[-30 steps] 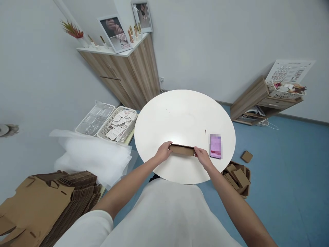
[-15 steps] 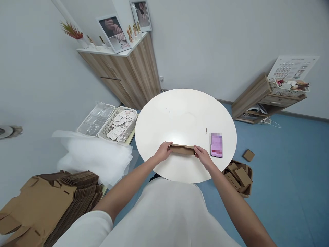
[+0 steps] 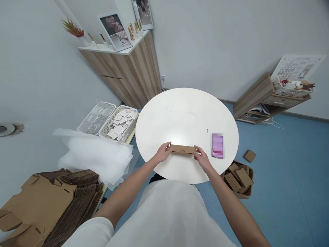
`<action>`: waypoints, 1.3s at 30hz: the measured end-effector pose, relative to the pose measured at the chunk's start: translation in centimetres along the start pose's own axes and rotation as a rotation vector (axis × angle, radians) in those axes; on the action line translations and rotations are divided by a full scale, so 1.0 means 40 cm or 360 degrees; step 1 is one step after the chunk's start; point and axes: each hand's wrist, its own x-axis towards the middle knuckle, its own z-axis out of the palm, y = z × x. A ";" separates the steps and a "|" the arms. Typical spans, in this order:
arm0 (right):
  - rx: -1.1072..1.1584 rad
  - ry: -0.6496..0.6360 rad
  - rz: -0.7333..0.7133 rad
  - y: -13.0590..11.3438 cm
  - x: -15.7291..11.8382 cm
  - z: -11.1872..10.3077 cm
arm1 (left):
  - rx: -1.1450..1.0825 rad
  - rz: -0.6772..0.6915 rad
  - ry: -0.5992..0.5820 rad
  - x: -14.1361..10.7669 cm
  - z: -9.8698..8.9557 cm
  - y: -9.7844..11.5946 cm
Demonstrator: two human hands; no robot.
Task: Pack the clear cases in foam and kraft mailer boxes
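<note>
A small brown cardboard box (image 3: 183, 150), long and narrow, lies near the front edge of the white oval table (image 3: 189, 115). Its lid is down, and a half-round notch shows on the side facing me. My left hand (image 3: 163, 152) grips the box's left end, fingers at the corner. At the opposite end, my right hand (image 3: 202, 158) holds the right corner between thumb and fingers. A phone (image 3: 218, 146) with a blurred purple screen lies on the table to the right of my right hand.
Flat cardboard blanks (image 3: 48, 202) are stacked at lower left, below white foam sheets (image 3: 95, 156). Beside them stand a basket of cards (image 3: 119, 123) and a clear tray (image 3: 97, 116). A carton of boxes (image 3: 239, 180) and one loose box (image 3: 250, 155) are on the floor at right.
The box's lid has come down: its open front has given way to a flat top with the notch showing. Both hands have stayed at its ends.
</note>
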 end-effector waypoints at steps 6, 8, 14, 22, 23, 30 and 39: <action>-0.0039 0.0038 0.0018 0.016 -0.001 0.015 | -0.0104 -0.0082 -0.0071 -0.004 0.014 -0.028; -0.0057 0.0050 0.0035 0.015 0.000 0.016 | -0.0114 -0.0119 -0.0100 -0.004 0.015 -0.029; -0.0044 0.0090 0.0091 0.014 -0.007 0.029 | -0.0277 -0.0335 -0.0367 -0.006 -0.005 -0.024; -0.0072 0.0418 0.0028 0.043 -0.089 0.076 | -0.0573 -0.0211 -0.0434 -0.029 -0.002 -0.061; -0.0061 0.0446 0.0024 0.049 -0.103 0.084 | -0.0564 -0.0167 -0.0408 -0.032 0.002 -0.069; 0.0033 0.0620 0.0227 0.116 -0.156 0.141 | -0.0525 -0.0165 -0.0362 -0.054 0.026 -0.117; -0.0155 0.0478 0.0293 0.155 -0.153 0.147 | 0.0014 0.0028 -0.0366 -0.039 0.047 -0.126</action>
